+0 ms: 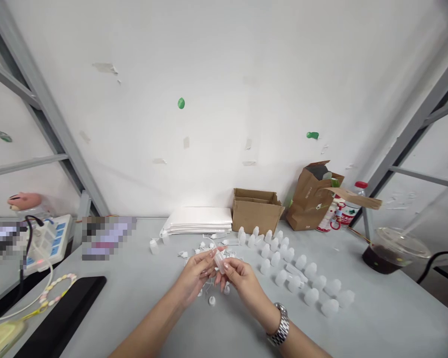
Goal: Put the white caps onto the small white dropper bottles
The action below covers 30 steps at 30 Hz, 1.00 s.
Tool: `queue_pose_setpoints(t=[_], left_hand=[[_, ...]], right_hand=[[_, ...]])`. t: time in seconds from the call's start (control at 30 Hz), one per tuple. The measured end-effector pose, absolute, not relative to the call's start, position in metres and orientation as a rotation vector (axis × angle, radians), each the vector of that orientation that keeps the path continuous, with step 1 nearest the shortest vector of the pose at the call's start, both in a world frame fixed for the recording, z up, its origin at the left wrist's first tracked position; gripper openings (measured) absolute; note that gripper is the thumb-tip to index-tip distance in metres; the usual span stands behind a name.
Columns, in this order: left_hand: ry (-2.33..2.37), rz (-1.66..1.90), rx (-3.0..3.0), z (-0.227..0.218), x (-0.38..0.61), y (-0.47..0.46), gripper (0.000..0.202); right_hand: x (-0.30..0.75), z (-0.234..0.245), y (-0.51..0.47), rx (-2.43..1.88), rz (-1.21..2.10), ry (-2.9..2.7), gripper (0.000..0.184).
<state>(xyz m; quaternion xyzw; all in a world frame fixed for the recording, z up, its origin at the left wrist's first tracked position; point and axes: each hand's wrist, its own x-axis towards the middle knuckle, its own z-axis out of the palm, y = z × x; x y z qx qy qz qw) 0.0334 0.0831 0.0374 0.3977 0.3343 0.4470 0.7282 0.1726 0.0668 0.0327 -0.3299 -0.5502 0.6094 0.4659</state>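
Near the middle of the grey table (142, 308), a small translucent plastic cylinder (219, 262) is tilted between my two hands. My left hand (196, 277) pinches it from the left with bent fingers. The thumb and fingers of my right hand (241, 279) close on its lower right side. Fingers cover part of it. Around and under the hands lie several small white pieces with thin cords, such as a round white piece (212, 300). To the right, several translucent dome-topped plastic pieces (281, 277) stand in slanting rows, with a clear flat piece (296, 272) lying among them.
Behind are a stack of white sheets (199, 219), a cardboard box (256, 211) and a brown paper bag (309, 201). A lidded cup of dark drink (386, 256) stands at right. At left lie a black pad (69, 315), a beaded bracelet (45, 296) and a power strip (52, 241).
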Motion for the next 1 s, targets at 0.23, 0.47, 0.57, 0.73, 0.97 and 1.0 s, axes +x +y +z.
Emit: queue_pose_setpoints(t=[0.23,0.47,0.57,0.73,0.97,1.0], left_hand=[[0.756,1.010,0.867,0.0441,0.0310,0.0849,0.036],[0.827,1.048,0.987,0.0418,0.0364,0.0818,0.038],[0.819,1.048,0.950,0.0426,0.0380,0.0802,0.037],[0.824,1.058,0.861,0.0437,0.0367,0.0789,0.035],[0.759,0.987,0.785,0.0425,0.0354,0.0769,0.035],[0.750,0.978,0.784,0.0426,0.0355,0.0765,0.035]], right_hand=[[0.1749,0.0286,0.0689,-0.717,1.655,-1.302,0.041],[0.1756,0.0332,0.0656,-0.726,1.693,-1.246,0.038],[0.1742,0.0344,0.0647,-0.691,1.739,-1.182,0.037],[0.1729,0.0332,0.0653,-0.645,1.789,-1.115,0.035],[0.1743,0.0298,0.0656,-0.603,1.809,-1.088,0.034],[0.1744,0.0299,0.0655,-0.597,1.812,-1.087,0.034]])
